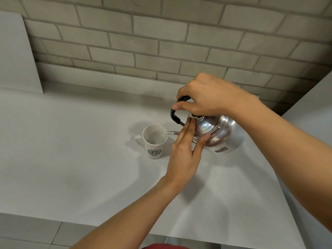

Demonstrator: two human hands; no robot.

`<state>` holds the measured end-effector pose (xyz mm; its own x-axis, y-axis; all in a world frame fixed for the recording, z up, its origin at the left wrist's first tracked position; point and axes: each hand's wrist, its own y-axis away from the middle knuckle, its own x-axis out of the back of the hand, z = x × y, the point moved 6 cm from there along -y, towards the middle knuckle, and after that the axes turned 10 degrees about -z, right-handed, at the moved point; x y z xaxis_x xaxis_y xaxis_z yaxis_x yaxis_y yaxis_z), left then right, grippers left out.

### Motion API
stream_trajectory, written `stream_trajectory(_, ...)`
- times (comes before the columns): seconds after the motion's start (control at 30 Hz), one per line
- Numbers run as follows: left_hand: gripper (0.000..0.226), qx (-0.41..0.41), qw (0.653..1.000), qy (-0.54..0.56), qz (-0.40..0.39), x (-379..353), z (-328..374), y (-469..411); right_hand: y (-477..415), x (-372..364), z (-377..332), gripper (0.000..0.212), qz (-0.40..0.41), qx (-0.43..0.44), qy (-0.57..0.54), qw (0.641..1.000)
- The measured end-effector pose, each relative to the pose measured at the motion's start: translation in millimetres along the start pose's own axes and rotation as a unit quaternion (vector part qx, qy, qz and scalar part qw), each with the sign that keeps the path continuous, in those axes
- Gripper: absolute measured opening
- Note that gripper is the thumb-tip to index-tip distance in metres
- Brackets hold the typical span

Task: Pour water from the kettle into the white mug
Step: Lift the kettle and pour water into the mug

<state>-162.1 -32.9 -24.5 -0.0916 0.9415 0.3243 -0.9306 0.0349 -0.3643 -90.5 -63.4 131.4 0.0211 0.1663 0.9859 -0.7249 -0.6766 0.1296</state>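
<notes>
A shiny steel kettle (pixel 221 133) with a black handle is tilted to the left above the counter. Its thin spout reaches over the rim of the white mug (pixel 154 141), and a stream of water runs from the spout into the mug. The mug stands upright with a green logo facing me and its handle to the left. My right hand (pixel 210 95) grips the kettle's black handle from above. My left hand (pixel 186 150) lies flat against the kettle's lid and side, fingers straight, thumb on the body.
The white counter (pixel 71 150) runs to a grey brick wall (pixel 161 42) at the back. A white panel (pixel 16 54) stands at the far left and another white surface (pixel 314 105) rises at the right. The counter's front edge is below my forearms.
</notes>
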Motion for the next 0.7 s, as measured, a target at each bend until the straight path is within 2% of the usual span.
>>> stream_trajectory(0.7, 0.062, 0.026, 0.996, 0.081, 0.025, 0, 5, -6, -7, 17, -7, 0.044, -0.005, 0.014, 0.033, 0.999)
